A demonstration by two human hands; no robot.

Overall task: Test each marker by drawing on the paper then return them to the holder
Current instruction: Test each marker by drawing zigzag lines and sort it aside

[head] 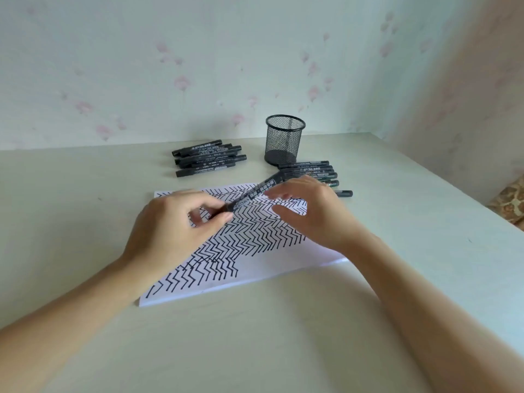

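Observation:
My left hand (pixel 181 225) pinches one end of a black marker (pixel 255 191) between thumb and fingers, above the paper (pixel 255 268). The marker slants up to the right, toward my right hand (pixel 309 211). That hand hovers over the marker's far end with fingers loosely spread; whether they touch it I cannot tell. The white paper is covered in black zigzag lines. A black mesh holder (pixel 284 141) stands upright behind the paper. Several black markers (pixel 208 157) lie in a pile to its left, and several more markers (pixel 312 173) lie in front of it on the right.
The pale table (pixel 255 350) meets a floral-papered wall behind the holder and on the right. A patterned cushion (pixel 509 201) sits past the table's right edge.

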